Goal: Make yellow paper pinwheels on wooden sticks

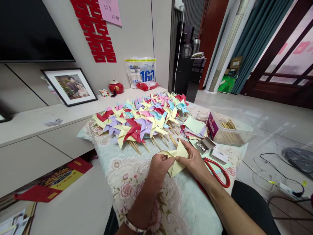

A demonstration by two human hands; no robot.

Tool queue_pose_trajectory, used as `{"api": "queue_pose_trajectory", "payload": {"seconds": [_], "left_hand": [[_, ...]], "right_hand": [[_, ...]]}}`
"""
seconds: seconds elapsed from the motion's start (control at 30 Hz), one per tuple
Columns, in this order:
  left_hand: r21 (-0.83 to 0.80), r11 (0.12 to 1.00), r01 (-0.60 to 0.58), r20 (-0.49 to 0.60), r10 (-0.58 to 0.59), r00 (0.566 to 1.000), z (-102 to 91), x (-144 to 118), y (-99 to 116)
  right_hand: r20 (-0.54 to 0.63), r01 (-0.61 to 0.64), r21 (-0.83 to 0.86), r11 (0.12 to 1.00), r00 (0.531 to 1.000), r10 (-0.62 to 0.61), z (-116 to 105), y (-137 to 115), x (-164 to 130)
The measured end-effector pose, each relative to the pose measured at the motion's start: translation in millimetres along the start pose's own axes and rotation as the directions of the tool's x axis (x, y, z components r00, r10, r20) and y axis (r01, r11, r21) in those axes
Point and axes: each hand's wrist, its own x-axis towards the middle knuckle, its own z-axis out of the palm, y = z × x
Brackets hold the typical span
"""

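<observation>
Between both hands is a pale yellow paper pinwheel [176, 167], partly folded, with its corners bent toward the middle. My left hand [158, 167] pinches its left side, thumb near the centre. On the right side, my right hand [194, 160] grips the paper, its thumb also pressed near the centre. A wooden stick [172, 139] lies just beyond the paper. Red-handled scissors [223, 174] rest by my right forearm, next to a small open box of metal pins [204, 146] and a closed white box [219, 155].
Many finished pinwheels [146, 120] on sticks cover the table's far side. A stack of coloured paper [195, 125] sits right of them, beside a clear plastic bin [234, 137] holding sticks. A cabinet ledge [97, 107] with a framed photo [70, 87] runs behind. Cables lie on the floor at right.
</observation>
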Motion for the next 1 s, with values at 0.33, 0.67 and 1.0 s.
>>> {"api": "queue_pose_trajectory", "payload": {"seconds": [0.33, 0.67, 1.0], "left_hand": [[-0.194, 0.98, -0.045, -0.016, 0.043, 0.999, -14.0, 2.2, 2.5], [-0.209, 0.974, -0.082, -0.045, 0.074, 0.996, -18.7, 4.4, 2.6], [-0.165, 0.983, -0.079, -0.025, 0.076, 0.997, -17.4, 5.6, -2.5]], "right_hand": [[0.036, 0.491, -0.558, 0.669, 0.819, -0.572, -3.7, -10.1, -14.2], [0.588, 0.739, -0.647, 0.188, 0.641, -0.494, 3.7, -14.5, -22.7], [0.468, 0.677, -0.669, 0.306, 0.704, -0.533, 9.4, -18.6, -23.1]]}}
